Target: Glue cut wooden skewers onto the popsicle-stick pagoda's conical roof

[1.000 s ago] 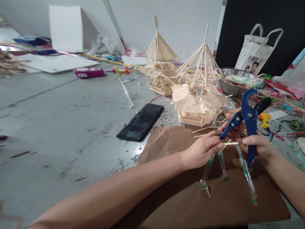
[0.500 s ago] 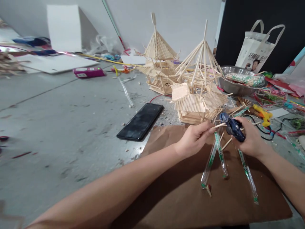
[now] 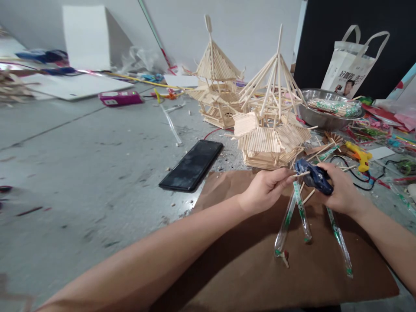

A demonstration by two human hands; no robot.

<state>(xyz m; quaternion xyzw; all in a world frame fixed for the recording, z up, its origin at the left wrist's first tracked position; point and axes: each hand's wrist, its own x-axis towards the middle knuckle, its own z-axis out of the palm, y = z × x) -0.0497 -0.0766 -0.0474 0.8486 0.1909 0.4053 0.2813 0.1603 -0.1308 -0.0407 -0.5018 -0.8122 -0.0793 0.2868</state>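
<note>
Between the fingers (image 3: 283, 174) of the left hand (image 3: 263, 193), a stick (image 3: 302, 174) is pinched, seemingly to steady it at the cutter (image 3: 320, 180) held in the right hand (image 3: 342, 190), though its contact there is hard to tell.

Pale wall (image 3: 253, 26) behind grey floor (image 3: 81, 164)

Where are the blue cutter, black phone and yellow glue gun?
Blue cutter (image 3: 316, 177), head view: middle of its body.
Black phone (image 3: 191, 166), head view: screen centre.
Yellow glue gun (image 3: 359, 154), head view: yellow body.
</note>
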